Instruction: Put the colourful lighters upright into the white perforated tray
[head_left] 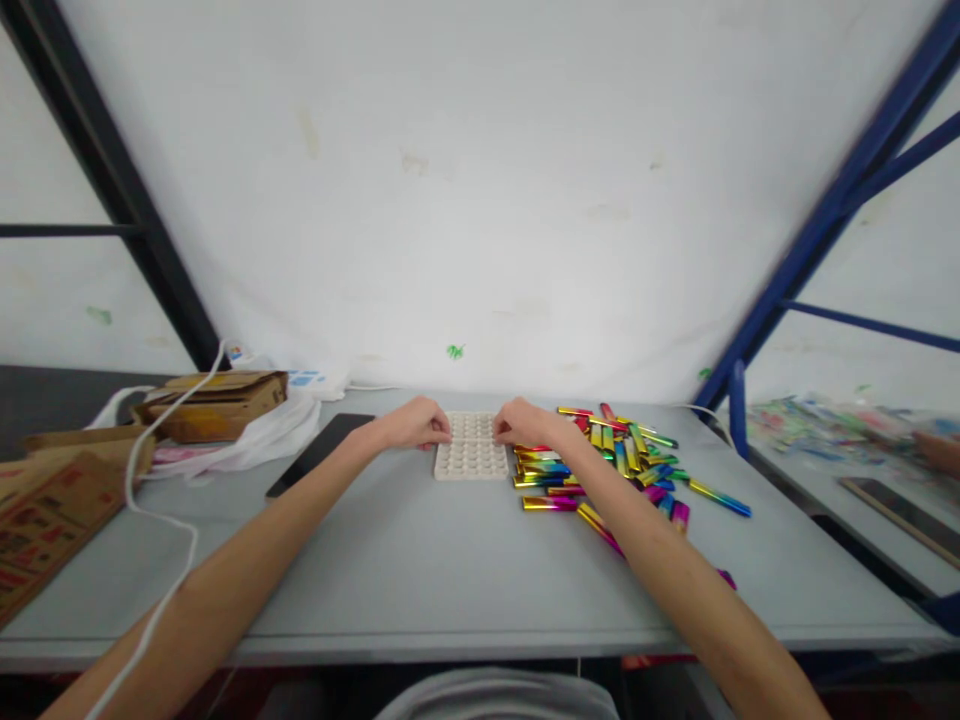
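A pale grid tray with rows of small round cells lies flat on the grey table. My left hand pinches its left edge, fingers closed together. At the opposite edge, my right hand holds the tray in a similar pinch. Just right of the tray, partly behind my right forearm, is a loose heap of shiny, narrow, rainbow-coloured metallic pieces; their exact kind is too small to make out. Neither hand touches that heap's visible pieces clearly.
A flat black panel lies left of the tray. Further left are cardboard boxes, a white plastic bag and a hanging white cable. Blue frame bars rise at right, beyond which another person's hand shows by a neighbouring table.
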